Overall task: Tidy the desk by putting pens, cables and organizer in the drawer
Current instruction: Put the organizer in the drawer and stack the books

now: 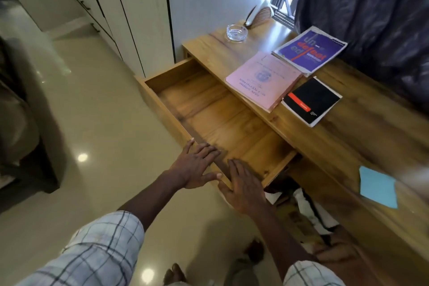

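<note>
Right hand (247, 187) and left hand (193, 166) lay flat, fingers spread, grip on nothing, upon the open drawer's (209, 109) front edge.

Large red lettering "defeat" on the purple book (310, 50), crossed by a red line, with pale "un" and "ed" around it; printed upside down from this view. Just left of the purple book, pink booklet (263, 80): central round emblem and lines of print, inverted, too blurred to read. Just below the purple book, black notebook (312, 101): red band bearing small white print, illegible.
</note>
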